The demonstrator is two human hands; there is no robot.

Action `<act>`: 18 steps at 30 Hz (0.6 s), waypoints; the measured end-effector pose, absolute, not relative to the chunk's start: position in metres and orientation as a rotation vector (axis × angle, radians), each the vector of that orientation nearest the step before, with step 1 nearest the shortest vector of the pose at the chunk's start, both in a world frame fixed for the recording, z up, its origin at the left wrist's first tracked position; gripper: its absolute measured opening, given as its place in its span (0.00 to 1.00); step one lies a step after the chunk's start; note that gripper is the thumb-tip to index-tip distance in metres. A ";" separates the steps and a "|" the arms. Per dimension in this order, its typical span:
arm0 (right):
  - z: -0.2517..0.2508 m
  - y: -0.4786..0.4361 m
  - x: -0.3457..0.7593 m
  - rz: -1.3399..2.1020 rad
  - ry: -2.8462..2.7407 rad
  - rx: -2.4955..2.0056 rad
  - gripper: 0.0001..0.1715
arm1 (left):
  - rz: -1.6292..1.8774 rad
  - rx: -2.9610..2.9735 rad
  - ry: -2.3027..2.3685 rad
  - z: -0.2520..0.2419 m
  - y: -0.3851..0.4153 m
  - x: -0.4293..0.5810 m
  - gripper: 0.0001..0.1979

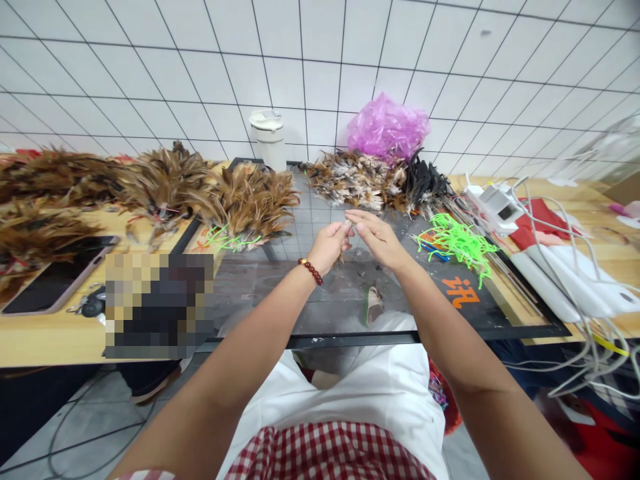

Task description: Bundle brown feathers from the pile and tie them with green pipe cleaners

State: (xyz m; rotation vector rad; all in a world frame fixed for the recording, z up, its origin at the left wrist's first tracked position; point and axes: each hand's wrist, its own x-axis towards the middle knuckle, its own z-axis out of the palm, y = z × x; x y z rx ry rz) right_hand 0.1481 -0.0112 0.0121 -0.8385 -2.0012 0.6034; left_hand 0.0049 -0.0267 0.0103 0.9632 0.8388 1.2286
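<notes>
My left hand [330, 247] is closed in a pinch above the glass table top [320, 273]. A brown wisp, which looks like the end of a feather [341, 257], sticks out below its fingers; the rest is hidden. With its fingers stretched out, my right hand [377, 239] meets the left fingertips. Beyond the hands lies a pile of pale and brown feathers [355, 180], beside black feathers [425, 183]. Left of my hands is a brown feather bunch [255, 203] with green ties at its base. Bright green ties [457, 243] lie in a tangle on the right.
Several more feather bunches [165, 177] cover the left side, near a phone [60, 277] and keys [93, 303]. A white lidded cup [269, 140] and a pink plastic bag [389, 127] stand by the tiled wall. White cables [590, 333] and a power strip [495, 207] occupy the right.
</notes>
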 end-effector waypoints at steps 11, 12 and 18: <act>0.016 -0.011 0.153 1.113 -1.698 -0.732 0.15 | 0.885 0.931 0.588 0.016 -0.033 -0.004 0.14; 0.017 -0.012 0.152 1.122 -1.706 -0.722 0.13 | 0.873 0.927 0.575 0.017 -0.034 -0.003 0.14; 0.010 -0.007 0.143 0.835 -1.571 -0.880 0.16 | 0.933 0.962 0.639 0.017 -0.035 -0.001 0.15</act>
